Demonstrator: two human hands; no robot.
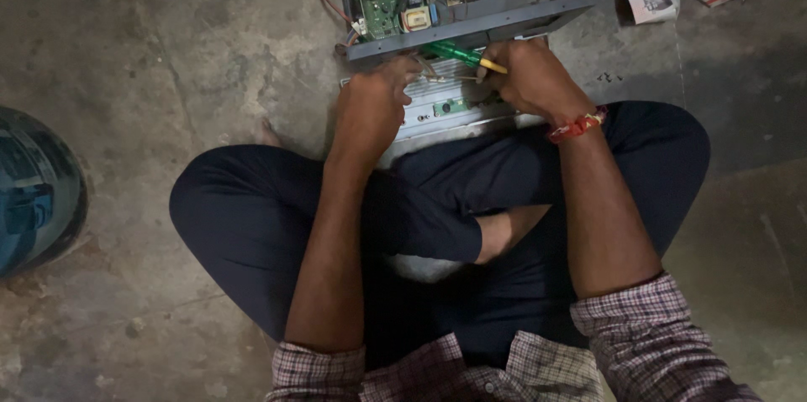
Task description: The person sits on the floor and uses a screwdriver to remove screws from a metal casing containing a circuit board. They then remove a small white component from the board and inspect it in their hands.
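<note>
Working mid-way: case already opened, circuit board [382,7] exposed beyond both hands. Right hand [530,74] gripping green screwdriver [454,53]; left hand [370,108] curling closed, steadying pale metal panel [445,104] beneath, not yet freed.

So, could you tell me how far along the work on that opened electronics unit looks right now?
Done: the electronics unit lies open on the floor, its green circuit board and wiring exposed. In hand: the right hand holds a green-handled screwdriver against the grey front edge, while the left hand steadies the pale panel resting on the lap. Left: that panel remains off and the case is uncovered.
</note>
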